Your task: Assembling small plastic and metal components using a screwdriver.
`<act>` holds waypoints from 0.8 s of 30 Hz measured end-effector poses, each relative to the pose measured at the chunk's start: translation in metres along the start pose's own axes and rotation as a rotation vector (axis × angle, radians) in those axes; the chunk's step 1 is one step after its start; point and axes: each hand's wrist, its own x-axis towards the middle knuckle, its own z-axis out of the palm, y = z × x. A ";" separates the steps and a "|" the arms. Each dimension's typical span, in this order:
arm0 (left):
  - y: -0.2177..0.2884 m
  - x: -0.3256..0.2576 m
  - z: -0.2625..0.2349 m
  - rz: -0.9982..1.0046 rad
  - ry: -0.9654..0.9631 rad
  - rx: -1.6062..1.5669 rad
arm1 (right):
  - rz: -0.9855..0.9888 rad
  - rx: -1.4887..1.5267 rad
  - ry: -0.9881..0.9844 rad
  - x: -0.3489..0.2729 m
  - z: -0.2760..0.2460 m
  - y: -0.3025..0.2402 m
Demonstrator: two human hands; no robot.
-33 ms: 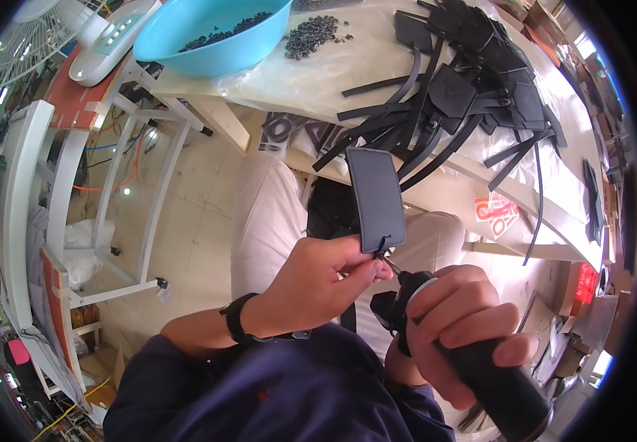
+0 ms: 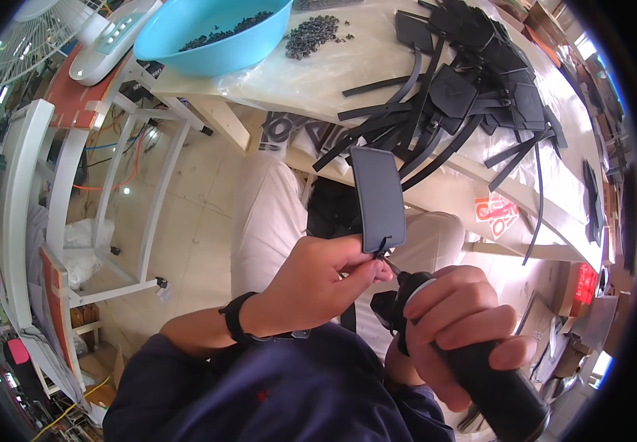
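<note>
Below table [image 2: 348,96], left hand [image 2: 318,283] pinching dark tag [image 2: 377,199]

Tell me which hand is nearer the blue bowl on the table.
Left. The left hand pinches a dark flat tag below the table edge, on the same side as the blue bowl. The right hand grips a black power tool lower and farther right.

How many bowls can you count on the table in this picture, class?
1. A light blue bowl sits at the table's near left corner, holding small dark pieces, next to a loose heap of similar pieces. Others could lie beyond the picture's edge.
</note>
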 end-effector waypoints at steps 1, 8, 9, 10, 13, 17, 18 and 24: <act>0.001 0.001 -0.002 -0.005 -0.026 0.006 | 0.008 -0.004 -0.041 0.000 0.000 0.000; 0.000 0.001 -0.004 -0.008 -0.036 -0.032 | -0.011 -0.010 -0.102 0.000 0.003 0.004; 0.001 0.002 -0.004 0.010 -0.046 0.004 | -0.008 -0.006 -0.105 0.000 0.003 0.005; 0.001 0.002 -0.004 0.027 -0.055 0.041 | -0.018 -0.005 -0.102 -0.001 0.003 0.006; -0.001 0.001 -0.002 0.019 -0.019 -0.054 | 0.001 0.009 -0.145 0.002 -0.002 0.006; -0.002 0.000 -0.002 0.020 -0.013 -0.055 | 0.036 0.019 -0.191 0.003 -0.004 0.004; -0.002 0.001 -0.002 0.029 -0.019 -0.048 | 0.038 0.019 -0.193 0.002 -0.002 0.004; 0.003 0.001 -0.002 0.008 -0.031 -0.041 | -0.024 0.013 -0.132 -0.002 0.001 0.004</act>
